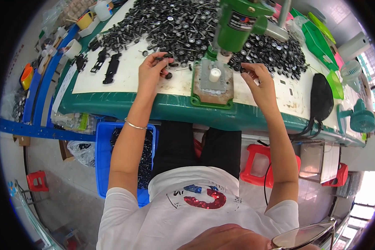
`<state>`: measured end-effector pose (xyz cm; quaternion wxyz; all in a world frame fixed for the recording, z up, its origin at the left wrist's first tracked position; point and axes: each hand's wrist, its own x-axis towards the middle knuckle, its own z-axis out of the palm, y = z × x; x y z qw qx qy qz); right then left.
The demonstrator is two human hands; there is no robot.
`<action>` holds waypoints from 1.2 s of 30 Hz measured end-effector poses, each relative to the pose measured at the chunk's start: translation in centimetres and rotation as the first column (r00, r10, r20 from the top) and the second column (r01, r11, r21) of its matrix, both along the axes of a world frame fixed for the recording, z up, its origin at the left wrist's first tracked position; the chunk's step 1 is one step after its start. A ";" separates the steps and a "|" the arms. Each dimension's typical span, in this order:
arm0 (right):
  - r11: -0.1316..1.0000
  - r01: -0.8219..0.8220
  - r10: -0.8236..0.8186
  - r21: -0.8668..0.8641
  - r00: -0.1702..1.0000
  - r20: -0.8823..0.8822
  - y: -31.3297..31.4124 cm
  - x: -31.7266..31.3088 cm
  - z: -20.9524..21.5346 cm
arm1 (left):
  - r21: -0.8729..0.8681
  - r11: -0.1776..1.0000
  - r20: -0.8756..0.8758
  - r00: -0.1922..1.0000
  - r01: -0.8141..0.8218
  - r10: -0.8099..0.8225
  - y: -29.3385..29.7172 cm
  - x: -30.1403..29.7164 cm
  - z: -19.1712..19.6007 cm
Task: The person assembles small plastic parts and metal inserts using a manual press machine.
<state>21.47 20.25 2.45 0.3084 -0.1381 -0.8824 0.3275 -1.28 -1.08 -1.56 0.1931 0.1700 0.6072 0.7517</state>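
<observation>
Black little wheel-and-axle pieces [183, 25] are heaped all over the far half of the table [125, 102], and I'm looking straight down at both hands working the near edge of that heap.

My left hand [152, 71] sits left of the green press [237, 21], fingers curled and pinching a small black wheel on a thin axle [166, 58]. As far as I can make out, the axle runs roughly left to right, pointing toward the press base. One more loose wheel [169, 76] lies just beside the thumb, on the near side.

My right hand [258, 81] is on the other side of the press, fingertips closed on another small black wheel [243, 69] at the edge of the pile. It's tiny and half hidden, so I can't tell its orientation.

What matters here is the white peg [214, 75] standing upright on the grey plate [214, 81] of the press, right between the two hands. It lies to the right of the left hand and to the left of the right hand. The right hand's wheel looks a bit nearer to it than the left hand's piece, though both are close.

Off to the left lie a few flat black chassis parts [111, 68], well apart from either hand. A blue bin [102, 166] sits under the table by my left elbow.
</observation>
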 end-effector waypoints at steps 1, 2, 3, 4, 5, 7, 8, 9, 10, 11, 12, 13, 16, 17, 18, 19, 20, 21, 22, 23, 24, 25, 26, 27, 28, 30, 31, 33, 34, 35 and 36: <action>0.998 -0.054 0.053 -0.041 0.998 -0.032 -0.8 -0.6 0.4 | 0.051 0.999 0.013 1.000 -0.004 0.004 0.2 0.0 -0.2; 0.991 -0.110 0.105 -0.081 0.992 -0.066 -1.6 -1.1 0.7 | 0.058 0.998 0.016 1.000 -0.018 0.017 0.3 0.0 -0.2; 0.985 -0.134 0.127 -0.112 0.989 -0.070 -2.4 -1.5 1.1 | 0.054 0.998 0.008 1.000 -0.010 0.010 0.6 0.0 0.0; 0.984 -0.140 0.133 -0.110 0.988 -0.072 -2.9 -2.1 1.1 | 0.050 0.999 0.001 1.000 -0.001 0.001 0.7 -0.1 0.2; 0.979 -0.161 0.157 -0.124 0.987 -0.041 -3.3 -2.7 1.1 | 0.052 0.999 0.000 1.000 -0.005 0.005 0.6 -0.3 0.5; 0.977 -0.175 0.177 -0.122 0.984 0.005 -4.0 -3.4 1.2 | 0.016 1.000 0.011 1.000 -0.015 0.015 0.9 -0.4 1.4; 0.979 -0.167 0.169 -0.119 0.986 0.009 -4.1 -3.5 1.0 | 0.019 1.000 0.015 1.000 -0.008 0.007 0.9 -0.6 1.5; 0.967 -0.180 0.182 -0.183 0.983 -0.003 -4.1 -3.7 0.7 | 0.042 0.999 0.051 0.999 -0.011 0.009 0.8 -0.9 1.7; 0.951 -0.191 0.193 -0.245 0.981 -0.016 -4.0 -3.7 0.3 | 0.064 0.998 0.088 0.996 -0.015 0.009 0.7 -1.1 1.9; 0.939 -0.189 0.189 -0.288 0.982 -0.030 -3.8 -3.8 -0.1 | 0.107 0.994 0.147 0.989 0.003 -0.019 0.6 -1.2 2.1; 0.940 -0.184 0.184 -0.288 0.983 -0.026 -3.8 -3.8 -0.4 | 0.108 0.994 0.150 0.988 0.007 -0.024 0.2 -1.7 1.8; 0.926 -0.194 0.199 -0.325 0.980 -0.020 -3.8 -3.8 -0.5 | 0.201 0.979 0.212 0.974 0.039 -0.083 -0.1 -2.2 1.2; 0.896 -0.222 0.225 -0.385 0.974 -0.040 -3.9 -3.7 -0.8 | 0.320 0.944 0.344 0.918 0.080 -0.195 -0.1 -2.4 1.5; 0.912 -0.212 0.213 -0.351 0.976 -0.036 -3.9 -3.6 -0.7 | 0.290 0.957 0.439 0.887 0.008 -0.140 0.5 -1.9 1.7; 0.925 -0.208 0.207 -0.317 0.978 -0.036 -4.1 -3.6 -0.6 | 0.251 0.966 0.527 0.846 -0.067 -0.078 0.5 -1.6 2.2; 0.923 -0.219 0.218 -0.317 0.975 -0.040 -4.2 -3.6 -0.6 | 0.306 0.952 0.525 0.836 -0.013 -0.158 0.3 -2.3 1.2; 0.923 -0.207 0.208 -0.324 0.978 -0.030 -4.3 -3.6 -0.5 | 0.304 0.952 0.522 0.840 -0.024 -0.146 0.2 -2.4 1.0; 0.923 -0.192 0.198 -0.332 0.980 -0.018 -4.3 -3.4 -0.5 | 0.309 0.950 0.512 0.848 -0.033 -0.137 0.3 -2.1 1.1; 0.920 -0.204 0.209 -0.336 0.978 -0.020 -4.5 -3.4 -0.7 | 0.313 0.949 0.501 0.856 -0.043 -0.126 0.3 -1.8 1.2; 0.927 -0.195 0.190 -0.319 0.981 -0.047 -4.6 -3.5 -0.9 | 0.304 0.950 0.505 0.858 -0.076 -0.093 0.0 -1.7 1.4; 0.935 -0.184 0.170 -0.304 0.983 -0.075 -4.7 -3.5 -1.1 | 0.300 0.950 0.504 0.860 -0.086 -0.081 -0.6 -1.9 1.2; 0.946 -0.183 0.160 -0.266 0.982 -0.104 -4.9 -3.4 -1.4 | 0.321 0.944 0.445 0.892 -0.075 -0.080 -1.4 -2.3 0.8; 0.943 -0.194 0.171 -0.271 0.980 -0.107 -5.1 -3.5 -1.8 | 0.340 0.938 0.384 0.920 -0.063 -0.077 -2.0 -2.5 0.5; 0.946 -0.172 0.140 -0.276 0.981 -0.131 -4.9 -3.3 -2.2 | 0.305 0.951 0.404 0.911 -0.056 -0.076 -2.4 -1.5 1.3; 0.946 -0.158 0.116 -0.284 0.981 -0.158 -4.9 -3.2 -2.4 | 0.301 0.952 0.403 0.913 -0.059 -0.070 -3.2 -0.8 1.8; 0.944 -0.161 0.117 -0.289 0.979 -0.165 -5.0 -3.2 -2.4 | 0.024 0.998 0.192 0.980 0.056 -0.060 -4.6 0.3 2.4; 0.944 -0.160 0.114 -0.290 0.979 -0.168 -5.0 -3.3 -2.5 | -0.111 0.993 0.087 0.995 0.047 -0.038 -5.0 0.6 2.0; 0.943 -0.167 0.117 -0.288 0.976 -0.184 -4.8 -3.3 -2.9 | -0.239 0.971 -0.090 0.995 0.025 -0.048 -5.0 1.6 2.0; 0.944 -0.173 0.120 -0.282 0.973 -0.197 -4.7 -3.3 -3.1 | -0.354 0.935 -0.260 0.962 -0.017 -0.081 -4.8 2.3 2.1; 0.943 -0.172 0.118 -0.283 0.973 -0.196 -4.7 -3.3 -3.2 | -0.372 0.927 -0.214 0.968 0.044 -0.132 -4.5 2.8 2.4; 0.948 -0.163 0.111 -0.273 0.974 -0.197 -4.7 -3.2 -3.2 | -0.373 0.927 -0.214 0.968 0.042 -0.130 -4.3 2.9 2.3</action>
